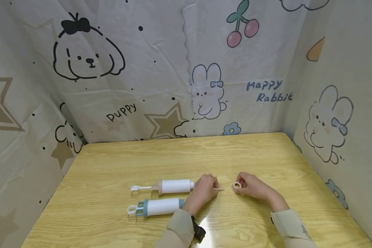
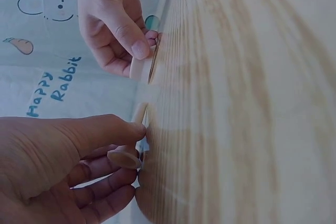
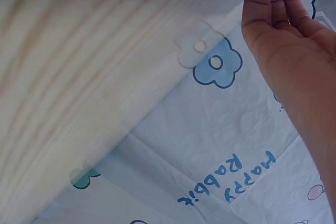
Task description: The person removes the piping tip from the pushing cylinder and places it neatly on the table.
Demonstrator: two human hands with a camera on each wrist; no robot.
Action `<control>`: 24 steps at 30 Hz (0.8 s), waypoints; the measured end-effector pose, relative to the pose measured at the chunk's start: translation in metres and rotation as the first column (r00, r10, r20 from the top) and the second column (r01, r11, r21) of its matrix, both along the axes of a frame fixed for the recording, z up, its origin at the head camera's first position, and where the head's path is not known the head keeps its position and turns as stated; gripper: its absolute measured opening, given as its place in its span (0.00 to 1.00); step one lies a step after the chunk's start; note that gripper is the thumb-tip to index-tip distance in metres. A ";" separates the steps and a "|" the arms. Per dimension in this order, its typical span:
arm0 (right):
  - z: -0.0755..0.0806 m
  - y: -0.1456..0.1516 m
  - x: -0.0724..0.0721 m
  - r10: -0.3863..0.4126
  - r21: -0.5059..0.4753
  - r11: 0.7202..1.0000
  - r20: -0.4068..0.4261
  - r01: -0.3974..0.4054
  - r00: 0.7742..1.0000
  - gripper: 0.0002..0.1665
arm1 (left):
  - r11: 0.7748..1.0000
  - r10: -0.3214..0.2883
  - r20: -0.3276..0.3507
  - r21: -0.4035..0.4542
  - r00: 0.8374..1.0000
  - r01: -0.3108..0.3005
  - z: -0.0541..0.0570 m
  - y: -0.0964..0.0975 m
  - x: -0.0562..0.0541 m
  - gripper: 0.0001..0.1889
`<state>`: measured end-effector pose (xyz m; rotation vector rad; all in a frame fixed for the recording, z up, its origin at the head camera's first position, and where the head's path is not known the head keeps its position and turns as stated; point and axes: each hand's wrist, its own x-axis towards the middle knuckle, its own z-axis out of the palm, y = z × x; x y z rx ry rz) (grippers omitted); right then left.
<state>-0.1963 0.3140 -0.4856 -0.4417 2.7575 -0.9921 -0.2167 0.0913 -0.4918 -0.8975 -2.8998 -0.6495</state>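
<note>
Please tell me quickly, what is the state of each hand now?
Left hand: closed, pinching the beige stick.
Right hand: closed, pinching the ring.

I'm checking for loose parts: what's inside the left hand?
A pale rod pokes out of the left hand; the left wrist view also shows a flared disc. The gripped stretch is covered.

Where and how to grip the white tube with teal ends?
I'd grip the white barrel around its middle, from above, fingers across its length: it lies on its side, running roughly left to right, and that stretch looks plain and round. Avoid the left end: the open teal frame and white loop look slimmer and may flex. The left forearm is by the right end.
</note>
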 end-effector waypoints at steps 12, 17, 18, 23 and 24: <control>0.001 -0.001 0.002 -0.002 -0.006 1.000 0.011 0.002 1.000 0.15 | 1.000 -0.005 -0.025 0.027 1.000 0.005 -0.004 -0.002 0.000 0.06; 0.001 -0.001 0.003 0.006 -0.018 1.000 0.012 -0.006 1.000 0.16 | 1.000 -0.003 -0.017 0.021 1.000 0.004 -0.004 -0.003 -0.001 0.05; 0.001 -0.001 0.003 0.001 -0.020 1.000 0.016 0.000 1.000 0.17 | 1.000 -0.004 -0.014 0.018 1.000 0.004 -0.004 -0.003 -0.001 0.05; 0.001 0.004 0.006 -0.037 -0.051 0.998 0.042 0.039 0.998 0.21 | 1.000 -0.001 0.007 0.011 1.000 0.001 -0.001 -0.003 0.001 0.05; 0.001 0.005 0.006 -0.049 -0.058 0.997 0.049 0.052 0.998 0.22 | 1.000 0.001 0.010 0.005 1.000 -0.001 0.000 -0.003 0.002 0.06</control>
